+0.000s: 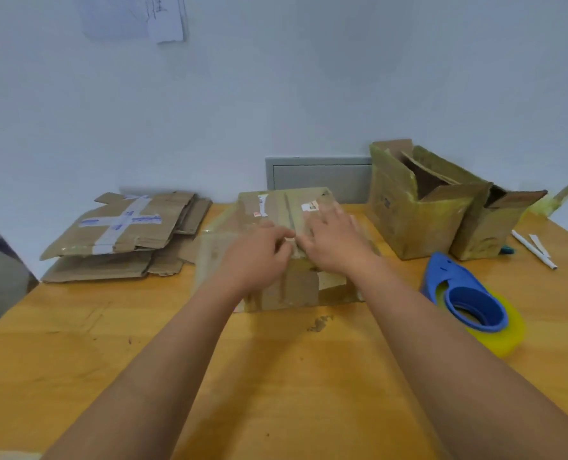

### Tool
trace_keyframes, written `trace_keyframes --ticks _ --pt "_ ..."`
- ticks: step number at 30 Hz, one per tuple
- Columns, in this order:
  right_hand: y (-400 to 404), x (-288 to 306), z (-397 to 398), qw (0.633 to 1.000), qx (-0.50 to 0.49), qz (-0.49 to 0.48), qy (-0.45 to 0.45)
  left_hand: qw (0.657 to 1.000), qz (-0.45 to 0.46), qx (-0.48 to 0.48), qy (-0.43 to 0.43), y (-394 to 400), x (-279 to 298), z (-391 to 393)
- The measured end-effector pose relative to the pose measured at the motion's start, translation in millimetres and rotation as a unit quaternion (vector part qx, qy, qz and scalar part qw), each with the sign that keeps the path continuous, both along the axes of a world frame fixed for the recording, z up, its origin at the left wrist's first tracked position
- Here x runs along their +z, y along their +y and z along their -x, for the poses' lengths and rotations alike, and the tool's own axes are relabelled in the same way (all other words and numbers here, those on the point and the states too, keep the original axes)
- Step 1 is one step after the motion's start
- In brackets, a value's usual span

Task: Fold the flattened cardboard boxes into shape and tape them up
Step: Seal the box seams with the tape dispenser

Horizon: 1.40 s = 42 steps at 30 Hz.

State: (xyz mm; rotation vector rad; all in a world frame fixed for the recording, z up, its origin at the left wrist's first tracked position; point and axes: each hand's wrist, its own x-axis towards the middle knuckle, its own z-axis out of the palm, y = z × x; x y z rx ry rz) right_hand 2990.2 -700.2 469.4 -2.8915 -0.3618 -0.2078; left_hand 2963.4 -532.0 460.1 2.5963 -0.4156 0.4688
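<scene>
Pressing the box (286, 260) top (seam between them): both hands (256, 250).

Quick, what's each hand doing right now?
Left hand: fingers curled, pressing on top of the box; holds nothing that shows.
Right hand: open, fingers spread flat on the box top.

Even, soft, bluish light; faint shadows under the table's (77, 343) boxes; motion blur mid-table; wide-angle bowing at its edges.
</scene>
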Motion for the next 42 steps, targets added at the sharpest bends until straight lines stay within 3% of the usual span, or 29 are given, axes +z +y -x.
trace_keyframes --ticks 6,11,14,22,26,29,32,34,42 --pt "-1.9 -14.6 -8.1 0.998 -0.008 0.015 0.059 0.979 -0.112 0.091 0.143 13.6 10.5 -57.5" --pt "-13.3 13.1 -33.2 0.976 -0.139 -0.13 0.107 0.965 0.076 0.157 0.195 18.3 -5.1 -64.2" --pt "-9.6 13.0 -34.4 0.968 -0.128 -0.156 0.15 0.973 0.093 0.144 0.158 17.6 0.6 -59.1" --pt "-31.1 37.6 -15.0 0.966 -0.129 -0.198 -0.101 0.982 0.161 0.081 -0.056 20.4 22.2 -29.4" --pt "-31.2 51.0 -8.3 0.963 -0.104 -0.183 -0.17 0.967 0.156 0.074 -0.187 18.1 30.2 -21.8" --pt "-29.9 51.2 -7.8 0.969 -0.091 -0.16 -0.164 0.955 0.201 0.099 -0.193 16.5 36.0 -19.8" --pt "-28.2 41.4 -2.2 0.971 -0.068 -0.178 -0.144 0.964 0.162 0.12 -0.171 20.5 38.9 -20.5" --pt "-25.7 34.0 3.0 0.968 -0.053 -0.175 -0.172 0.97 0.13 0.131 -0.157 22.9 40.2 -19.7" --pt "-18.1 25.0 23.1 0.933 -0.024 -0.228 -0.278 0.962 0.172 0.12 -0.176 9.3 29.1 4.2"
